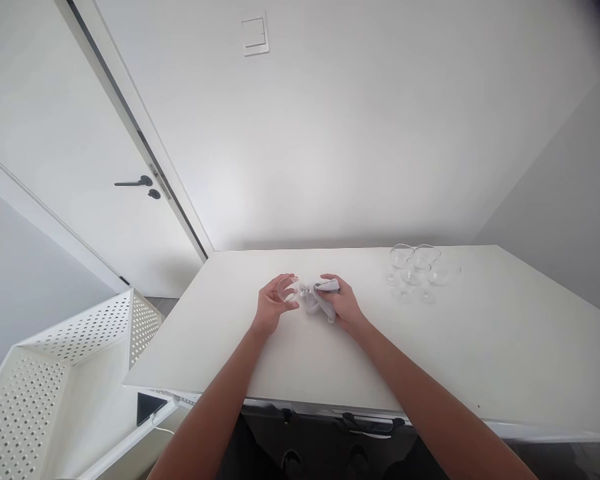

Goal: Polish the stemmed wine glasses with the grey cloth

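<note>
My left hand (269, 308) is closed around the bowl of a clear stemmed glass (287, 289), held on its side just over the white table (290, 360). The glass's stem runs to the right, toward my other hand. In my right hand (349, 307) is a pale grey cloth (324, 305), bunched between thumb and fingers. It meets the stem end of the glass and hangs down below. The cloth hides part of the glass's foot.
Several clear stemmed glasses (419, 267) stand close together on the table's right side, near the wall (330, 133). A white perforated rack (93, 373) is at the lower left. Beyond it is a white door (70, 167) with a black handle (133, 182).
</note>
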The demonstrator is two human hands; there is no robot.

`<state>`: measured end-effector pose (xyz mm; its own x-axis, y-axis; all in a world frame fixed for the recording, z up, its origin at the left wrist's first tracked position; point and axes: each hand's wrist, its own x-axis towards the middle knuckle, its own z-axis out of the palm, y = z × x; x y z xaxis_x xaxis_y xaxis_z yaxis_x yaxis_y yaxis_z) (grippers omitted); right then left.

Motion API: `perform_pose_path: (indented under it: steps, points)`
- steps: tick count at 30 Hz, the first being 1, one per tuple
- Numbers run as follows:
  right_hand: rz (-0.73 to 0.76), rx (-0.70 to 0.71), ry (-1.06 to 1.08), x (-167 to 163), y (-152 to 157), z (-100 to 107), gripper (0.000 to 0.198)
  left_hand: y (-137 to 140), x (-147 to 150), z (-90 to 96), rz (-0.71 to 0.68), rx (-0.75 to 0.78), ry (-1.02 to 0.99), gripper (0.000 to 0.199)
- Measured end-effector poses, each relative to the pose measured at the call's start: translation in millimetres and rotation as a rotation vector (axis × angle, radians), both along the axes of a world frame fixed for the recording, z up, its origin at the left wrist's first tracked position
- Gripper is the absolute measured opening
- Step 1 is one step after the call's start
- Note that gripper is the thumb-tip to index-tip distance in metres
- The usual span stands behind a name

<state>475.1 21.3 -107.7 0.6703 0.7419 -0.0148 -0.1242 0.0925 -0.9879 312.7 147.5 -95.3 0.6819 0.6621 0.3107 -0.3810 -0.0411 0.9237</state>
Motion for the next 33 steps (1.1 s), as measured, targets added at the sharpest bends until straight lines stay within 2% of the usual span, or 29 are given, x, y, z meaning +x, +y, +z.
perform_pose_path:
  steps: [6, 8, 10, 13, 16, 19, 26, 31, 33]
  points:
    - [-0.219, -0.074, -0.533, -0.2, -7.7, 6.0, 0.014, 3.7, -2.0, 0.1, 0.137, -0.049, -0.022, 0.066]
    - [-0.189, -0.045, -0.704, 0.0, -11.5, 7.0, 0.006, 5.0, -1.9, -0.9, 0.179, -0.05, -0.023, 0.068]
    - [-0.029, -0.038, -0.816, -2.7, -14.6, 8.1, 0.015, 5.0, -1.9, -1.2, 0.188, -0.033, -0.003, 0.068]
    - [0.232, -0.116, -0.983, -11.8, -15.8, 7.8, 0.043, 2.7, -1.8, -0.1, 0.16, -0.003, 0.03, 0.068]
    - [0.358, -0.193, -1.151, -21.3, -13.4, 4.0, 0.069, 0.6, -1.2, 0.3, 0.124, 0.017, 0.049, 0.069]
    - [0.393, -0.279, -1.272, -27.0, -10.9, 1.3, 0.076, 1.0, 0.0, -1.8, 0.111, 0.037, 0.066, 0.07]
    - [0.465, -0.514, -1.516, -40.1, -9.7, 9.6, 0.069, 3.4, 3.9, -7.7, 0.069, 0.099, 0.143, 0.069]
    - [0.434, -0.643, -1.495, -42.3, -6.3, 11.2, 0.064, 2.4, 5.0, -6.1, 0.021, 0.135, 0.139, 0.081]
    - [0.364, -0.75, -1.424, -33.4, -6.2, 10.5, 0.062, 2.6, 4.6, -5.6, 0.063, 0.131, 0.167, 0.072]
